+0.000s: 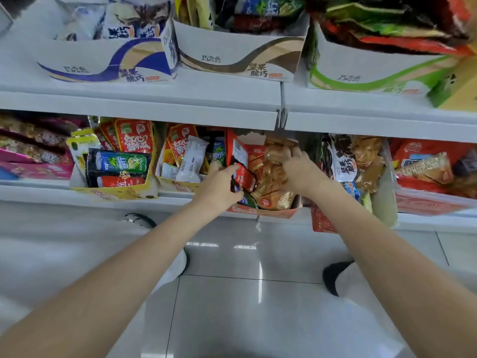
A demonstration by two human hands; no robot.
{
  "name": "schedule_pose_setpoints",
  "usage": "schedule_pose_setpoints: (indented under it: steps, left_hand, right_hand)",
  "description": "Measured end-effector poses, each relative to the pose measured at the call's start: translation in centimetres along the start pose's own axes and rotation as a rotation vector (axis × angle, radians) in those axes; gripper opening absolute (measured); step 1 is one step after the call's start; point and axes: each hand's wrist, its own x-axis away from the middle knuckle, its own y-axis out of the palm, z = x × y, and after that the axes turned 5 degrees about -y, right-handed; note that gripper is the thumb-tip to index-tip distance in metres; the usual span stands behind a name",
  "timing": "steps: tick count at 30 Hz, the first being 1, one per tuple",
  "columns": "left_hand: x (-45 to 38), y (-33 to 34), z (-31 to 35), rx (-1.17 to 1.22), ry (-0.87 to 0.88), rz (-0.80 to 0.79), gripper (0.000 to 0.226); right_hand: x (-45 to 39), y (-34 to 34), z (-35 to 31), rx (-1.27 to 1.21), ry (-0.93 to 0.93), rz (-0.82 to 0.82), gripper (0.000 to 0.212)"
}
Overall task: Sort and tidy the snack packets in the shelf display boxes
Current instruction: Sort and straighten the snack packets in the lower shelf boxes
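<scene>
Forearms reach over floor (245, 293) to lower shelf. Left hand (219, 187) grip pinches red packet (244, 178), likely misplaced. Right hand (300, 167) grip holds golden packets (271, 177) upright inside red box (263, 211), clearing room.

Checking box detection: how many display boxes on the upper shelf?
3. Blue-swirl box at left, brown-swirl box in the middle, green-swirl box at right. A yellowish-green edge at far right may be another, cut off.

A shop — white shelves (139, 113) hold display boxes (232, 58) crammed with snack packets (134, 135).
</scene>
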Motion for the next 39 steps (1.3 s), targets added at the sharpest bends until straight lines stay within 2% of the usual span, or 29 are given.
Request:
schedule_pose_setpoints:
  steps: [2,4,7,11,13,15,19,21,23,25,26,28,30,32,34,35,37,39]
  left_hand:
    - [-0.1,0.2,-0.1,-0.009,0.025,0.022,0.064]
    - [-0.1,0.3,-0.2,-0.006,0.036,0.036,0.064]
    - [0.1,0.5,-0.4,-0.012,0.06,0.039,0.065]
    - [0.0,0.6,-0.5,-0.017,0.061,0.037,0.066]
    - [-0.1,0.7,-0.4,-0.03,0.058,0.038,0.066]
    - [-0.1,0.8,-0.4,-0.042,0.057,0.042,0.065]
    - [-0.2,0.9,-0.6,-0.032,0.085,0.08,0.065]
    - [-0.2,0.9,-0.7,-0.036,0.108,0.106,0.064]
    - [-0.2,0.9,-0.9,-0.042,0.119,0.126,0.061]
    - [-0.2,0.8,-1.1,-0.011,0.126,0.117,0.058]
    - [-0.1,0.6,-1.1,0.031,0.124,0.107,0.057]
    - [-0.1,0.3,-1.1,0.137,0.115,0.141,0.054]
    - [0.0,0.1,-1.1,0.184,0.102,0.249,0.045]
    - [0.2,0.2,-1.0,0.128,0.08,0.312,0.032]
    - [0.3,0.2,-1.0,0.079,0.05,0.273,0.018]
    - [0.2,0.1,-1.0,0.085,0.025,0.251,0.013]
    - [0.0,-0.3,-0.8,0.171,-0.042,0.221,0.01]
    - [0.1,-1.1,-0.3,0.439,-0.119,0.17,0.008]
  right_hand:
    - [0.5,0.6,0.8,-0.127,-0.068,0.042,0.042]
    - [0.8,1.3,1.3,-0.159,-0.029,0.103,0.027]
    - [-0.3,1.4,1.3,-0.039,0.012,0.135,0.032]
    - [-2.1,0.5,0.3,0.079,0.16,-0.062,0.044]
    - [-2.0,1.0,0.2,0.069,0.172,-0.069,0.043]
    - [-1.1,1.9,0.3,0.102,0.124,0.095,0.035]
    - [0.6,3.4,1.1,0.208,0.043,0.622,0.022]
    - [0.4,3.3,1.1,0.294,0.047,0.777,0.021]
    - [-0.4,2.8,0.8,0.302,0.055,0.711,0.027]
    - [-0.8,3.1,0.5,0.239,0.096,0.444,0.047]
    - [-0.8,3.5,0.3,0.233,0.132,0.363,0.061]
    - [-1.0,4.4,0.1,0.257,0.163,0.321,0.075]
    - [-1.0,4.8,-0.3,0.247,0.183,0.306,0.071]
    - [-0.5,4.5,-0.5,0.185,0.162,0.389,0.068]
    - [0.8,3.8,-0.9,0.019,0.064,0.533,0.06]
    - [1.7,3.3,-1.4,-0.12,-0.014,0.545,0.054]
    - [3.5,2.5,-2.4,-0.437,-0.163,0.404,0.049]
    - [5.1,2.1,-3.2,-0.641,-0.233,0.203,0.058]
